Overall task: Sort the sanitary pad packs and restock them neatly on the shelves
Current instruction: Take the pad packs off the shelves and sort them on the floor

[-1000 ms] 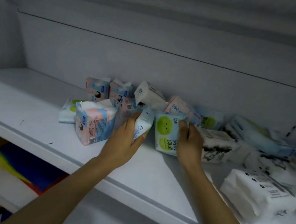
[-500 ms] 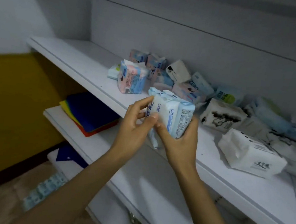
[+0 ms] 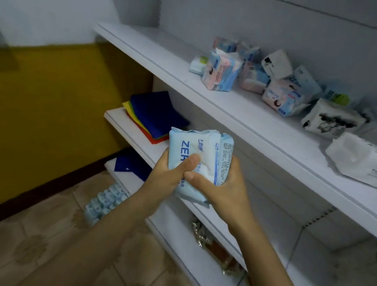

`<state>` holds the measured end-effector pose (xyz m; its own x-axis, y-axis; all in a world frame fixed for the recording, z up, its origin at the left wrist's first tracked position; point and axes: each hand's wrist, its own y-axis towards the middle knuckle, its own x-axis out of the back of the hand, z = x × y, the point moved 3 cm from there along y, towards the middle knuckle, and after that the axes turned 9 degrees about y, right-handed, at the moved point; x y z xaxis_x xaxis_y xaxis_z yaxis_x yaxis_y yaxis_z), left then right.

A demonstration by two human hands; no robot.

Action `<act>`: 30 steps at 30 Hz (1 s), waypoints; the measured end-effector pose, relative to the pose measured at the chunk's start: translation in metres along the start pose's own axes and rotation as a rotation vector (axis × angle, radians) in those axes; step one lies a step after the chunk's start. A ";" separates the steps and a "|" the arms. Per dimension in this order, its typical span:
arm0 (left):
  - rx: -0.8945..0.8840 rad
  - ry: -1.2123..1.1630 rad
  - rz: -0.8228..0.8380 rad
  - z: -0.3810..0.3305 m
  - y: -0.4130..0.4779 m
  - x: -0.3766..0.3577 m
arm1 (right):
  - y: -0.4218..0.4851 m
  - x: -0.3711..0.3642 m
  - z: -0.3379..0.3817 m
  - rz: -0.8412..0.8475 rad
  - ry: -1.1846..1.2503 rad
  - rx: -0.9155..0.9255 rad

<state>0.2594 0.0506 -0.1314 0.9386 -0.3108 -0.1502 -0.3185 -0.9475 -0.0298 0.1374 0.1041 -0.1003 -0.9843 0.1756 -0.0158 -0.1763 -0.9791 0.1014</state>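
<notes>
the person stands at the white shelves with one pale blue pack (image 3: 200,165) lifted clear in front of them, roughly at the centre of view and not touching any shelf. both hands grasp it: the left hand (image 3: 165,178) wraps the near left side with its thumb pressed across the printed face, and the right hand (image 3: 226,190) cups the right side and bottom, thumb laid over the front too. neither hand is free.

up at one to two o'clock from the pack, the upper shelf (image 3: 169,54) carries a loose jumble: a pink and blue pack (image 3: 220,73) standing near the front, others tipped and leaning behind it, a white pack with a black drawing (image 3: 332,119), and a big white pack (image 3: 364,161) at three o'clock. at ten o'clock, folded coloured cloths (image 3: 155,113) lie on the middle shelf (image 3: 143,146); at seven o'clock pale blue packets (image 3: 104,200) sit on the floor.

to my eye this is the sorting step: one pack picked out, being looked over or squared up. next it needs a chosen spot, likely a bare stretch of shelf, where it can be stood upright, face forward.
</notes>
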 end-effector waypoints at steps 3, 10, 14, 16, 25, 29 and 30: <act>0.079 0.078 -0.071 0.001 -0.018 0.069 | 0.001 -0.059 -0.022 -0.013 -0.157 -0.016; 0.240 0.205 -0.243 0.027 -0.069 0.257 | -0.014 -0.235 -0.072 0.014 -0.474 -0.014; 0.293 0.147 -0.187 0.066 -0.095 0.323 | -0.034 -0.316 -0.110 0.127 -0.535 -0.013; 0.376 0.108 -0.209 0.091 -0.100 0.348 | -0.041 -0.339 -0.124 0.253 -0.444 -0.099; 0.777 0.115 -0.181 0.181 -0.065 0.394 | -0.004 -0.354 -0.229 0.327 -0.210 -0.495; 0.897 0.207 -0.226 0.192 -0.041 0.429 | 0.038 -0.362 -0.288 0.351 -0.191 -0.633; 0.899 0.247 -0.251 0.193 -0.030 0.440 | 0.048 -0.367 -0.302 0.368 -0.192 -0.652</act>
<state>0.6560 -0.0431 -0.3871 0.9620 -0.2115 0.1727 0.0087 -0.6084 -0.7936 0.4890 -0.0382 -0.3900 -0.9726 -0.2169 0.0842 0.1382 -0.8298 -0.5407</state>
